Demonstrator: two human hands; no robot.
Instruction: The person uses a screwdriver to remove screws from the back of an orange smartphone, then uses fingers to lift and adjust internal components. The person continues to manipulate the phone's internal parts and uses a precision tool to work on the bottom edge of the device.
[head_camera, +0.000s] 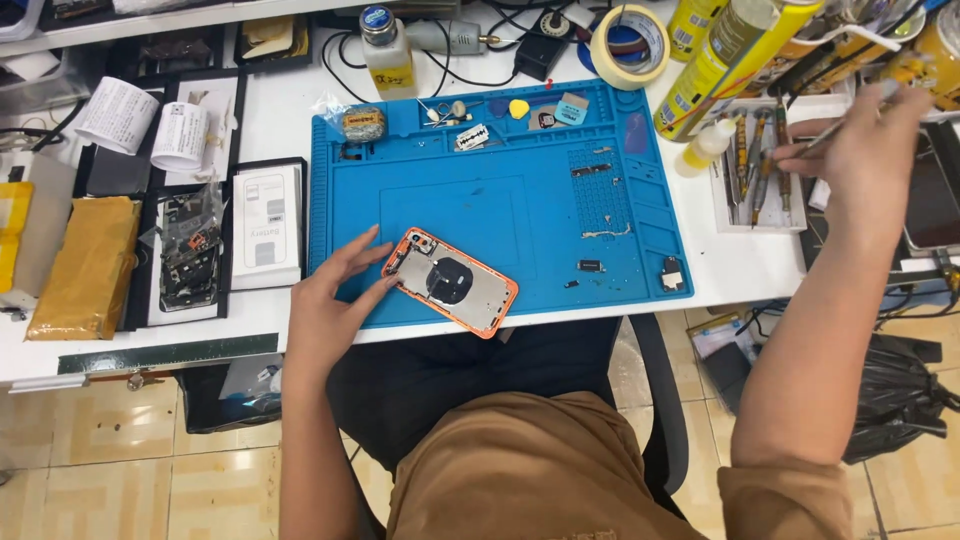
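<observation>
A person sits at a white surface (270, 130) with a big blue mat (500, 210) on it. The left hand (335, 300) lies flat with its fingers (362, 247) spread out, touching the end of an opened phone shell (450, 282) with an orange rim. The shell lies at a slant on the near edge of the mat, its grey inside facing up with a dark round part in the middle. The right hand (865, 150) is far off to the right, over a small white tray (765, 175) of thin tools. Its fingers are pinched shut on a thin silver tool (850, 115), but the tip is hard to see. Behind the mat stands a small bottle (388, 55) with a yellow label and a ring of pale tape (630, 45). A tall yellow can (730, 60) leans at the top right, cut off by the edge. On the left lie two rolled white papers (150, 125), a white box (268, 228) with a grey label, a clear bag (190, 250) of dark little parts, and a flat golden-yellow packet (88, 265). The tiny bits on the mat are too small to tell.
</observation>
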